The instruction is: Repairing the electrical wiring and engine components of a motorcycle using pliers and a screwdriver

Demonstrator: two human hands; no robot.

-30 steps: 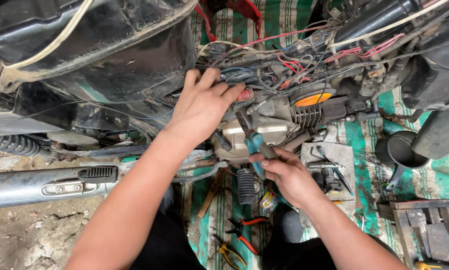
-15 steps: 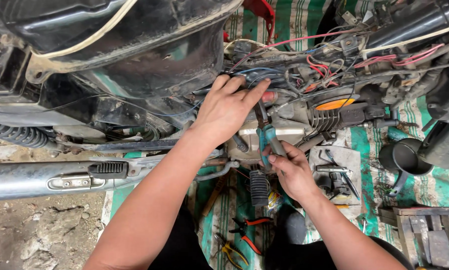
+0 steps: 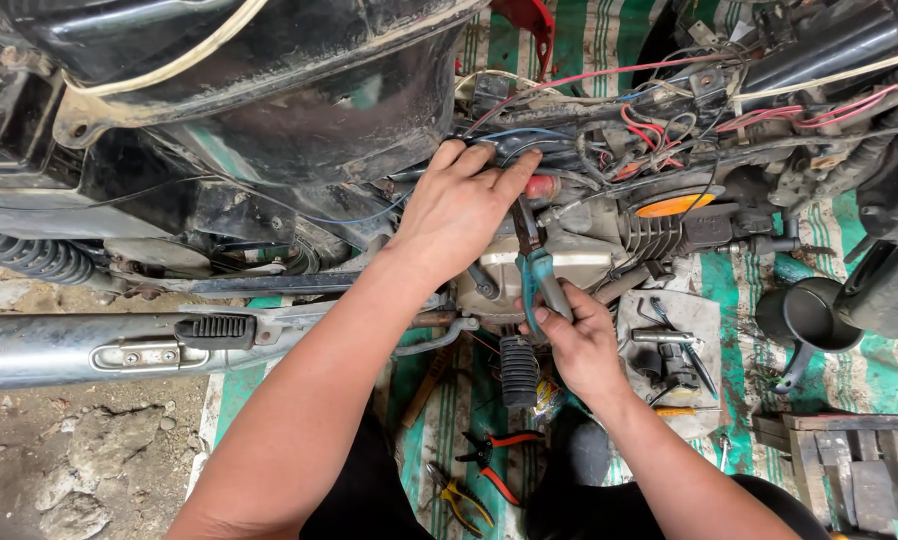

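Observation:
My left hand [image 3: 461, 205] lies flat on a bundle of wires and hoses [image 3: 569, 150] above the motorcycle's grey engine [image 3: 569, 265], fingers pressed against a red connector [image 3: 541, 187]. My right hand [image 3: 576, 340] grips the teal handles of a pair of pliers [image 3: 535, 268], whose jaws point up toward the wires just beside my left fingertips. The black body panel [image 3: 299, 90] of the motorcycle hangs over the upper left.
A chrome exhaust pipe [image 3: 79, 345] runs along the left. On the green striped mat [image 3: 729, 290] lie red-handled pliers [image 3: 494, 455], yellow-handled pliers [image 3: 459, 495], a cloth with small tools [image 3: 674, 350] and a dark metal funnel [image 3: 804, 320]. A wooden crate [image 3: 854, 470] stands at lower right.
The view has shifted, so the hands sit lower and more to the right. My right hand has raised the pliers closer to the wires. My left hand stays on the wire bundle.

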